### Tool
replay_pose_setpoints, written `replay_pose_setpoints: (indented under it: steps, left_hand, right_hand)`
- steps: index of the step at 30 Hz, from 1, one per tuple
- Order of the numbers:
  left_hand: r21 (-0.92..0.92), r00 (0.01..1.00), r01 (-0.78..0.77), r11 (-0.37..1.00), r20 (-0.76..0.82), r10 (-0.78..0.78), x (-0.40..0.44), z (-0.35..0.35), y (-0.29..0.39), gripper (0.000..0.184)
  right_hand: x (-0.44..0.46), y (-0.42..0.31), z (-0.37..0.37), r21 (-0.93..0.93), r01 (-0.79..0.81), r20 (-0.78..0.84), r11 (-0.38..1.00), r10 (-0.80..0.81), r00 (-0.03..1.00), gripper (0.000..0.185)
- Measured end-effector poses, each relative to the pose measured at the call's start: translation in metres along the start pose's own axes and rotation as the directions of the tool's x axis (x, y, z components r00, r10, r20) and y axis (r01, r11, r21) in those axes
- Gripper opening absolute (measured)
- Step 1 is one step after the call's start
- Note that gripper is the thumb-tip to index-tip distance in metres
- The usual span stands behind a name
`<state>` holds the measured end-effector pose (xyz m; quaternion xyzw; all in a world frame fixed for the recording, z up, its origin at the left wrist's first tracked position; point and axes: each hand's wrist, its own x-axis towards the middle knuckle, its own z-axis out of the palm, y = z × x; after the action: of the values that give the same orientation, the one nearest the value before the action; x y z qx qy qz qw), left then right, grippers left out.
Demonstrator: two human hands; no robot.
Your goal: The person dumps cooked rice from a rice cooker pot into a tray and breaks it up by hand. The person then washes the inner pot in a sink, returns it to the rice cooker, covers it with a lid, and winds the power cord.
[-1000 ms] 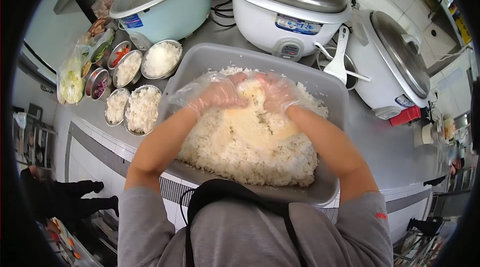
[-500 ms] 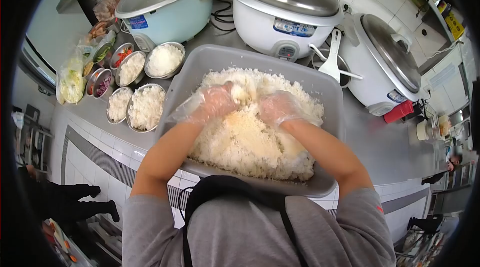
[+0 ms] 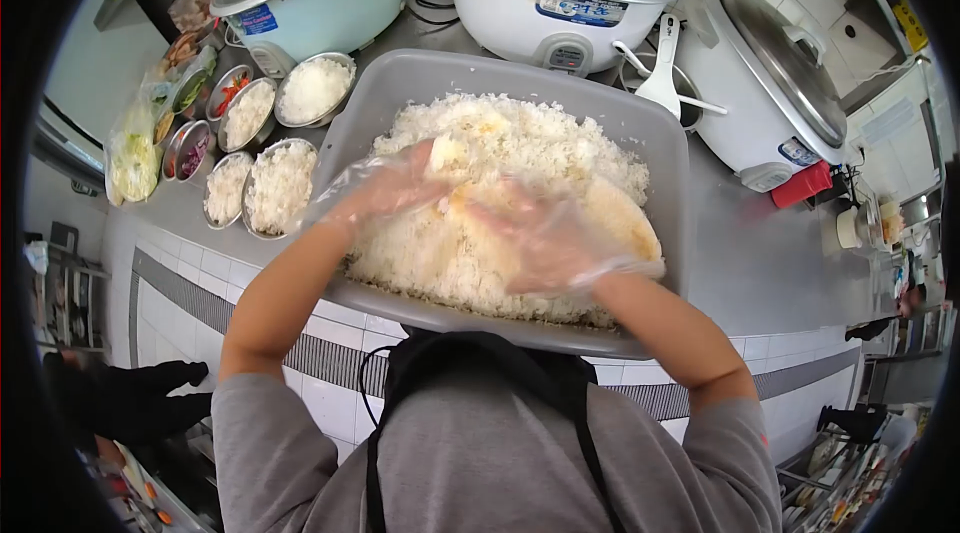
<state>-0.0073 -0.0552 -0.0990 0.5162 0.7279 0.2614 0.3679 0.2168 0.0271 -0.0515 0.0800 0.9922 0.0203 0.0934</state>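
Observation:
A grey plastic tub (image 3: 350,103) holds a large heap of cooked white rice (image 3: 560,143), browned in places. My left hand (image 3: 395,188), in a clear plastic glove, reaches into the left side of the heap. Its fingers are apart, with a pale clump of rice beside them. My right hand (image 3: 545,243), gloved the same way, lies over the rice right of centre, fingers stretched out and slightly blurred. A curved slab of packed rice (image 3: 620,223) rests just beyond it, near the tub's right wall.
Several steel bowls of rice (image 3: 280,188) stand left of the tub, near small bowls of cut vegetables (image 3: 190,151). Rice cookers (image 3: 560,8) line the wall behind. A white rice paddle (image 3: 662,73) leans in a pot at the back right. A red cup (image 3: 800,183) lies farther right.
My right hand has come nearer my body and turned its fingers leftward over the rice. My left hand has shifted slightly left. The camera view has moved, too.

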Motion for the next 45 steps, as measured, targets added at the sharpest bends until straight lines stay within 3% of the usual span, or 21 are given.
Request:
replay_pose_setpoints:
  steps: [1,2,4,5,8,10,12,14,16,17,20,22,24,28,29,32,34,37,40,41,45]
  left_hand:
    - [-0.319,0.987,0.057,0.946,0.163,-0.004,-0.006,-0.001,0.005,0.084]
    - [-0.317,0.985,0.059,0.946,0.17,-0.004,-0.014,-0.002,0.008,0.084]
    - [0.133,0.992,-0.104,0.986,0.085,0.094,-0.031,0.0,0.006,0.093]
    - [-0.502,0.99,-0.045,0.864,0.096,0.107,-0.029,0.01,-0.012,0.104]
    - [-0.167,0.987,-0.133,0.977,-0.111,0.116,-0.018,0.041,0.017,0.111]
    - [-0.159,0.994,0.032,0.987,-0.101,-0.048,-0.008,0.042,0.028,0.111]
    - [-0.319,0.961,-0.255,0.913,-0.191,0.201,0.007,0.044,0.015,0.105]
    - [-0.38,0.945,-0.315,0.87,-0.215,0.248,0.005,0.033,0.03,0.093]
    - [-0.486,0.965,-0.255,0.836,-0.184,0.187,0.004,0.027,0.044,0.079]
    - [-0.528,0.945,-0.319,0.787,-0.242,0.221,0.002,0.025,0.053,0.064]
    - [-0.275,0.951,-0.228,0.934,-0.27,0.153,-0.006,0.006,0.092,0.053]
    - [-0.342,0.919,-0.349,0.872,-0.308,0.247,0.004,0.006,0.086,0.042]
    - [-0.285,0.951,-0.245,0.927,-0.258,0.172,-0.002,0.0,0.096,0.04]
    - [-0.361,0.926,-0.292,0.886,-0.337,0.168,0.017,0.015,0.083,0.038]
    - [-0.361,0.927,-0.292,0.886,-0.335,0.169,0.016,0.014,0.078,0.038]
    - [-0.304,0.995,-0.08,0.949,-0.083,0.058,-0.007,-0.002,0.068,0.058]
    - [0.308,0.983,0.073,0.949,0.138,-0.121,-0.039,-0.012,0.067,0.083]
    - [0.359,0.94,-0.215,0.908,0.328,0.093,-0.069,0.01,0.027,0.111]
    - [0.584,0.975,-0.094,0.806,0.22,-0.045,-0.063,0.062,0.029,0.122]
    - [0.508,0.931,0.129,0.851,0.233,-0.28,-0.057,0.065,0.047,0.123]
    - [0.218,0.996,0.081,0.973,-0.057,-0.07,-0.043,0.078,0.019,0.111]
  right_hand:
    - [0.014,-0.008,0.0,0.005,-0.008,0.003,1.0,0.008,1.0,0.069]
    - [0.03,-0.013,0.0,0.122,-0.088,0.156,0.989,0.068,0.985,0.074]
    - [0.05,-0.012,0.005,0.224,-0.175,0.32,0.959,0.097,0.943,0.079]
    - [0.055,-0.012,0.009,0.244,-0.236,0.267,0.941,0.169,0.949,0.08]
    - [0.064,-0.001,0.001,0.48,-0.329,0.212,0.813,0.256,0.943,0.081]
    - [0.067,0.009,0.011,0.67,-0.345,0.214,0.657,0.275,0.937,0.082]
    - [0.086,0.023,0.069,0.822,0.254,-0.389,0.509,0.177,0.904,0.081]
    - [0.092,0.026,0.073,0.786,0.339,-0.502,0.517,0.213,0.839,0.079]
    - [0.067,0.022,0.02,0.849,-0.083,-0.06,0.522,0.252,0.966,0.078]
    - [0.066,0.028,0.016,0.765,-0.153,-0.031,0.626,0.274,0.961,0.075]
    - [0.052,0.047,-0.001,0.543,-0.117,-0.186,0.832,0.255,0.949,0.07]
    - [0.043,0.053,0.011,0.487,-0.14,-0.3,0.862,0.315,0.9,0.046]
    - [0.036,0.056,0.021,0.608,0.175,-0.484,0.774,0.186,0.855,0.041]
    - [0.024,0.048,0.013,0.566,0.044,-0.409,0.823,0.235,0.882,0.041]
    - [0.023,0.049,0.009,0.637,-0.068,-0.194,0.768,0.245,0.95,0.048]
    - [-0.006,0.05,-0.005,0.695,-0.296,0.159,0.656,0.261,0.952,0.066]
    - [-0.027,0.042,-0.002,0.698,-0.392,0.279,0.599,0.276,0.92,0.079]
    - [-0.043,0.016,0.02,0.819,-0.22,0.124,0.53,0.211,0.97,0.093]
    - [-0.014,-0.012,0.06,0.608,-0.184,-0.085,0.772,0.294,0.952,0.099]
    - [-0.006,-0.016,0.062,0.761,-0.137,-0.086,0.635,0.307,0.948,0.095]
    - [0.01,-0.01,0.052,0.907,0.171,-0.256,0.385,0.181,0.95,0.083]
